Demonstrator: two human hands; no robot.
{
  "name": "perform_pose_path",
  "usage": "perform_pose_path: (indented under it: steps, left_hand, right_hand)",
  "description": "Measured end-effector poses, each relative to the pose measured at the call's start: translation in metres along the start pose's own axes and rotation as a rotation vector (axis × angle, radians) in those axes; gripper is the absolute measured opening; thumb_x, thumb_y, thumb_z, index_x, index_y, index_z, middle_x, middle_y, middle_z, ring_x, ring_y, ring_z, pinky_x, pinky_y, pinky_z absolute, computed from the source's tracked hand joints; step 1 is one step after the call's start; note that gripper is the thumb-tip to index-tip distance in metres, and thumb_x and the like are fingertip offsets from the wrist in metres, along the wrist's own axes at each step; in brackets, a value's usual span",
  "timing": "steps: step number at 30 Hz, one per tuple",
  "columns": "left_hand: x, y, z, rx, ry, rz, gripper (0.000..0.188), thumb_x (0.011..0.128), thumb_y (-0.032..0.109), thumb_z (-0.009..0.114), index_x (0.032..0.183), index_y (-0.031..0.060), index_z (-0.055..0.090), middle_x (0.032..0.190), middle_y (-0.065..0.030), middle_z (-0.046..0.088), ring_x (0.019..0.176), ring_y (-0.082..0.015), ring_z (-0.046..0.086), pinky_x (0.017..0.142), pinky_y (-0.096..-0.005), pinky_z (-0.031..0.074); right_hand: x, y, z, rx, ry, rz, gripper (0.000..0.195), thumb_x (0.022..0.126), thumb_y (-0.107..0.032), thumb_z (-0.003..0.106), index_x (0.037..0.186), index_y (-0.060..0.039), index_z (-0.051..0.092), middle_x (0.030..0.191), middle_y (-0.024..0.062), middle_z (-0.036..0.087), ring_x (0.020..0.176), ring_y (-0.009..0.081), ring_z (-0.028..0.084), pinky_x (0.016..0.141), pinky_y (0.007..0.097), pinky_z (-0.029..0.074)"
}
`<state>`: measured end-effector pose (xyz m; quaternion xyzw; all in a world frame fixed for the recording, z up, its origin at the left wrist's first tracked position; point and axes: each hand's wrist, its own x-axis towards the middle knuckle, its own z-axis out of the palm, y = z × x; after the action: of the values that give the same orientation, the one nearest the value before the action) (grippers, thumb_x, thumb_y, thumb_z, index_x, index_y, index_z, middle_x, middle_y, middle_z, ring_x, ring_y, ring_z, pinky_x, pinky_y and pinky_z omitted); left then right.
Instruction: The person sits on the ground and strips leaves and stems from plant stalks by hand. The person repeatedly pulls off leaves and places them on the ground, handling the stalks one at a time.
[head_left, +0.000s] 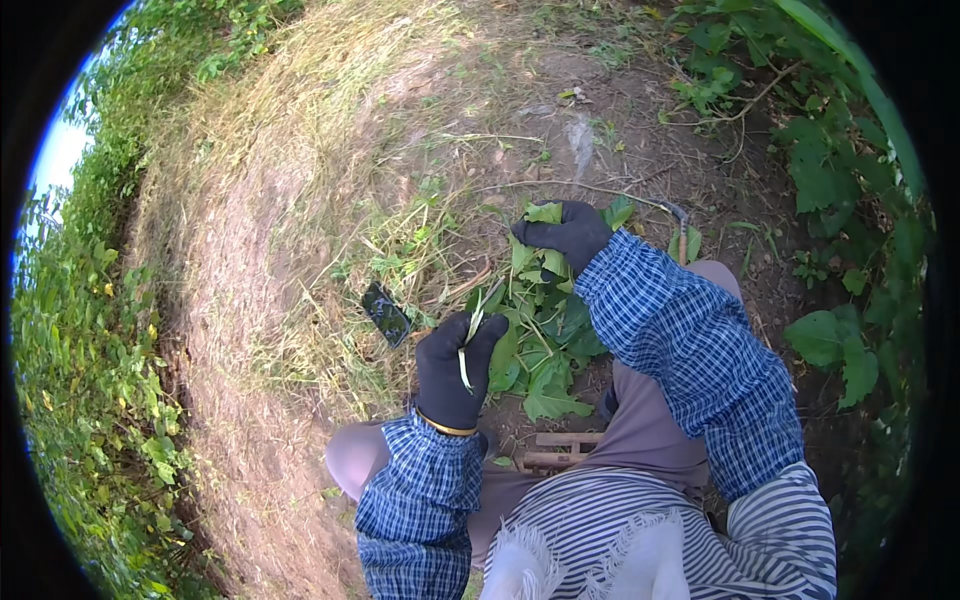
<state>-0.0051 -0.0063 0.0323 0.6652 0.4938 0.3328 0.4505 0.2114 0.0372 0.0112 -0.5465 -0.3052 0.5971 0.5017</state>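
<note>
My left hand (456, 367), in a black glove, pinches a pale green stem strip (474, 330) between thumb and fingers. A yellow band circles that wrist. Farther forward and to the right, my right hand (564, 234), also black-gloved, has its fingers curled on a green leaf (544, 213). Between and below the hands lies a loose heap of broad green leaves (547, 352) with stems, on the ground. Part of the heap is hidden by my right hand and sleeve.
A dark, shiny phone-like slab (386, 313) lies on cut grass left of my left hand. Beyond my right forearm is a tool with a wooden handle (683, 246) and bent dark metal neck. A low wooden stool (555, 459) is beneath me. Leafy plants (832, 337) border the right side.
</note>
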Motion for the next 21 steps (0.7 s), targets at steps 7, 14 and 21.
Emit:
perform_pose_path:
  steps: [7,14,21]
  left_hand:
    - [0.000,0.004,0.000,-0.115,0.029,-0.065,0.009,0.085,0.009,0.067,0.079,0.0024,0.066,0.064,0.0043,0.054,0.057,-0.0047,0.045,0.053,-0.0227,0.034]
    - [0.000,0.002,0.000,-0.122,0.043,0.021,0.008,0.085,0.009,0.066,0.082,0.0019,0.066,0.064,0.0033,0.055,0.057,-0.0049,0.046,0.053,-0.0226,0.034]
    - [0.001,0.015,-0.003,-0.184,0.026,-0.093,0.016,0.086,0.018,0.066,0.082,0.0023,0.065,0.063,0.0009,0.056,0.056,-0.0071,0.048,0.053,-0.0232,0.036]
  right_hand:
    - [-0.012,-0.001,0.004,-0.375,-0.369,-0.163,0.021,0.081,-0.019,0.074,0.092,-0.0022,0.067,0.082,0.0055,0.067,0.077,0.0118,0.061,0.072,0.0298,0.048]
    - [-0.015,0.015,0.013,-0.380,-0.590,-0.179,0.031,0.075,-0.014,0.074,0.102,-0.0019,0.065,0.092,0.0071,0.067,0.086,0.0142,0.062,0.079,0.0309,0.048]
    - [-0.015,0.011,0.014,-0.343,-0.464,-0.161,0.031,0.076,-0.014,0.075,0.103,-0.0015,0.065,0.093,0.0065,0.068,0.088,0.0139,0.062,0.082,0.0301,0.048]
